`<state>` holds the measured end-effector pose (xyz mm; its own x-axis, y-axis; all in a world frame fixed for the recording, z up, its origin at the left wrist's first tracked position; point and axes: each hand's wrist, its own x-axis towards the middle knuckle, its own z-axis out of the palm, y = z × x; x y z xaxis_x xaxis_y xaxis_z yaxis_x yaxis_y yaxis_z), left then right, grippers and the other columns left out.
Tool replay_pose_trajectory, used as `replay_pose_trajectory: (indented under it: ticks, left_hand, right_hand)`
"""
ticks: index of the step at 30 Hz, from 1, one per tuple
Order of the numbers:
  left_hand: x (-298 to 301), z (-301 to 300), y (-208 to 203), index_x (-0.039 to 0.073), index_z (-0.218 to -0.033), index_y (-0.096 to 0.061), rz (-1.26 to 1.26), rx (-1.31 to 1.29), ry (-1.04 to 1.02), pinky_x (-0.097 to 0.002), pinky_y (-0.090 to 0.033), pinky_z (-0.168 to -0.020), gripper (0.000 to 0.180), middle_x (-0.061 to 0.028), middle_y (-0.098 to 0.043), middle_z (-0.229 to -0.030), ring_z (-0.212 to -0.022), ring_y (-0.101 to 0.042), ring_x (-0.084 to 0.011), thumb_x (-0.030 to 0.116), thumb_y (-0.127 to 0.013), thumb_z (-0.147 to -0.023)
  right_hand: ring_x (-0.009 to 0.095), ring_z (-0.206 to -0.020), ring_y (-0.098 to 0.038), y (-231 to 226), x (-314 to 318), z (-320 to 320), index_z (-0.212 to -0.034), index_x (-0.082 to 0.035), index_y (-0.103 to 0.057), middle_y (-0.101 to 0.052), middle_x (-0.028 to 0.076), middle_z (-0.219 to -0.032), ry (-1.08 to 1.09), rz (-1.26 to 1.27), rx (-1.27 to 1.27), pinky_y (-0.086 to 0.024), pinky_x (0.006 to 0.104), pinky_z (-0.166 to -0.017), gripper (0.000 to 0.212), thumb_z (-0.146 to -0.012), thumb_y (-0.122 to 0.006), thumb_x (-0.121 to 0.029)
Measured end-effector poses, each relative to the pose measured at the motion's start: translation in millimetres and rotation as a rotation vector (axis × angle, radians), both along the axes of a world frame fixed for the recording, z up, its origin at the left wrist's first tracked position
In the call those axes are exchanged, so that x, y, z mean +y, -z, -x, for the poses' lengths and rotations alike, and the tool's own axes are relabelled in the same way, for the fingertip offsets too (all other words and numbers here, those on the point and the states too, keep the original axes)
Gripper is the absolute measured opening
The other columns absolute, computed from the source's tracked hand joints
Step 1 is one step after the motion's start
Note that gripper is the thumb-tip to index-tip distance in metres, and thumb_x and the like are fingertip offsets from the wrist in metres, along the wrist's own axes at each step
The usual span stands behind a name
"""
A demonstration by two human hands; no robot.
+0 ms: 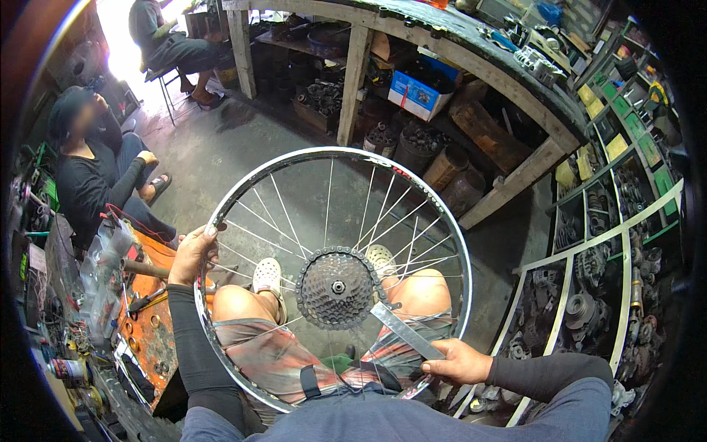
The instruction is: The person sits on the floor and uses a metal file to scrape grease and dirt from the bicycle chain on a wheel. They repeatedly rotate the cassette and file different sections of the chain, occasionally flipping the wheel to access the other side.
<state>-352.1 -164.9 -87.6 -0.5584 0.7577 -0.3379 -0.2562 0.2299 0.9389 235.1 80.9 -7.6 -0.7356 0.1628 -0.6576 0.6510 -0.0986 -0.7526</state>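
A bicycle wheel with a black and silver rim and thin spokes rests upright, tilted back, over my lap and between my knees. At its hub sits a dark cassette of stacked sprockets. My left hand is wrapped round the rim at the wheel's left side. In my right hand is the flat steel handle of a chain whip, gripped near its lower end. The tool's far end reaches the cassette's lower right edge, where a chain lies along the large sprocket.
An orange, stained work surface with a hammer and metal rings is at my left. One person sits beyond it, another farther back. A wooden bench stands ahead, with a blue box beneath. Shelves of metal parts line the right.
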Motion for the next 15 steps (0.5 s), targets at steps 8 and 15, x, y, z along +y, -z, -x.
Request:
replay_pose_trajectory:
  ticks: [8,15]
  left_hand:
    - [8.5,-5.5,2.6,0.006,-0.145,-0.07,0.008,-0.023,0.007,-0.0203,-0.043,-0.05,0.048,0.0068,-0.05,-0.074,-0.06,-0.056,-0.0051,0.043,-0.07,-0.115]
    - [3.1,-2.3,2.3,0.004,-0.145,-0.069,0.023,-0.017,-0.012,-0.0206,-0.043,-0.05,0.047,0.0069,-0.051,-0.075,-0.058,-0.053,-0.0044,0.041,-0.07,-0.116]
  right_hand:
    - [0.007,-0.077,-0.062,15.0,-5.3,-11.1,-0.123,0.0,-0.075,-0.071,-0.003,-0.087,0.021,-0.022,0.053,-0.053,0.0317,-0.067,0.035,-0.112,-0.079,-0.033]
    - [0.008,-0.075,-0.063,11.6,-7.7,-4.7,-0.121,-0.001,-0.075,-0.071,0.0,-0.085,0.004,-0.039,0.01,-0.054,0.032,-0.066,0.033,-0.112,-0.078,-0.032]
